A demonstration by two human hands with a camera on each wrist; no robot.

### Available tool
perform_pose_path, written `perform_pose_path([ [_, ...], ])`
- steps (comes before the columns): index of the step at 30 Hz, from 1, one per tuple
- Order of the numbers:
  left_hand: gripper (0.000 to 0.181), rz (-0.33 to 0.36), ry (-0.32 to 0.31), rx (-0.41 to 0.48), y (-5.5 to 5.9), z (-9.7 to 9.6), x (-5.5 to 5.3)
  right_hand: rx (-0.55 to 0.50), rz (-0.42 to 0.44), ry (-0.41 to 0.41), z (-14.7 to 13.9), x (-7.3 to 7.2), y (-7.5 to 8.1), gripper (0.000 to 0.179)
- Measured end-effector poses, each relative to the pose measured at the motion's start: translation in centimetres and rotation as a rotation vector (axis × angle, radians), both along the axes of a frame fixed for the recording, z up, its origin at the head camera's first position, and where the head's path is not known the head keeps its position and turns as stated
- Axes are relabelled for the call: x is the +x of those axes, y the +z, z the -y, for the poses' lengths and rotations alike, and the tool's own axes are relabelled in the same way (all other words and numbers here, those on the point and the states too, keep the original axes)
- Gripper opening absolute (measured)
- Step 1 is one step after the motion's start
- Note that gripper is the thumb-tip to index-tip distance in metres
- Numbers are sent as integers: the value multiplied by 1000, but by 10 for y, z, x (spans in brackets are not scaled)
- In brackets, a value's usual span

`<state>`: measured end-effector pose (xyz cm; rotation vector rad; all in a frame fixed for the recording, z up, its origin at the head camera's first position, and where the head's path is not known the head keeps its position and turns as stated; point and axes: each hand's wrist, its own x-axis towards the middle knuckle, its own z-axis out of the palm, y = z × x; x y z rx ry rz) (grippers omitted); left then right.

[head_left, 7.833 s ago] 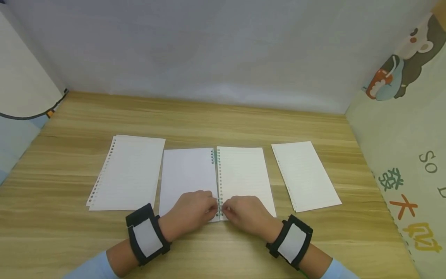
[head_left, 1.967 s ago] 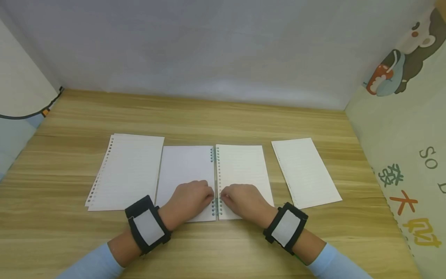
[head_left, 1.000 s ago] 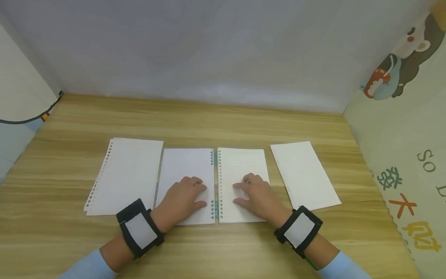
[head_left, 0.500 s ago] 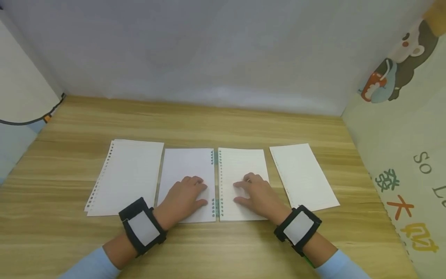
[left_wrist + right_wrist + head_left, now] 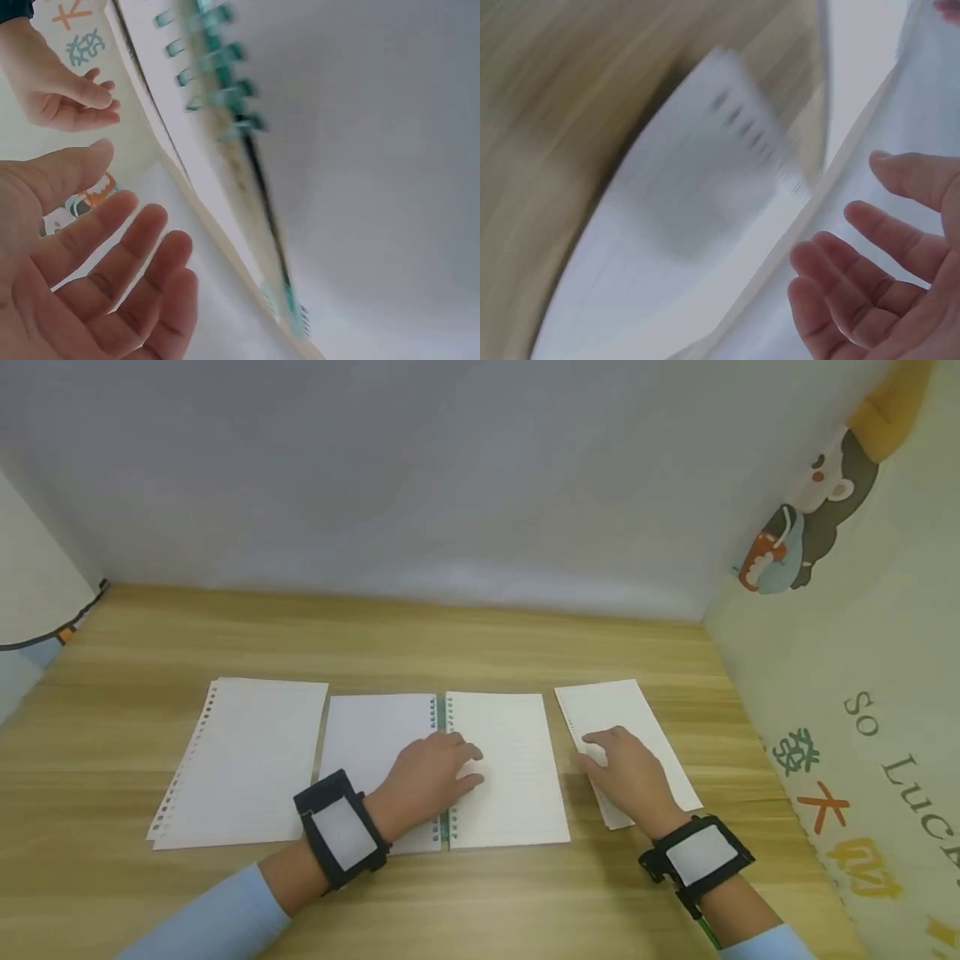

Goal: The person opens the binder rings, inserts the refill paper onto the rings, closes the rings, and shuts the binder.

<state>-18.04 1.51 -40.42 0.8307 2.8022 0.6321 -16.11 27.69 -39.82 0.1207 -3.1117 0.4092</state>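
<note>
A ring-bound notebook (image 5: 510,768) lies open on the table, with teal rings (image 5: 225,56) at the top and bottom of its spine. Over its left side and the spine is my left hand (image 5: 431,781), fingers spread and relaxed, fingertips over the lined right page. My right hand (image 5: 630,777) is over the loose stack of lined sheets (image 5: 600,706) on the right, thumb and fingers apart near its punched edge. In the right wrist view that stack (image 5: 682,195) shows its row of holes, and nothing sits between the fingers.
More loose punched sheets (image 5: 240,760) lie slightly fanned left of the notebook. The wooden table (image 5: 405,643) meets a pale back wall (image 5: 405,485). A printed wall panel (image 5: 840,652) stands on the right. Each wrist wears a black strap.
Earlier both hands pinched at the lower rings, then loosened onto the two pages. Now the left hand has moved right over the spine, and the right hand over the right loose sheets. The head view has shifted.
</note>
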Motion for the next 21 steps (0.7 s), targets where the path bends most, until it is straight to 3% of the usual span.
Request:
perform_pose_path([
  [6, 26, -4, -64, 20, 10, -46, -14, -7, 35, -172, -48, 2, 3, 34],
  [9, 23, -26, -106, -2, 9, -67, -21, -18, 68, -239, -64, -1, 2, 35],
  [15, 18, -33, -164, -23, 2, -102, -36, -16, 104, -311, -89, -7, -6, 37],
  [21, 10, -22, -193, -19, -2, -125, -50, -29, 155, -375, -104, -6, -12, 37],
])
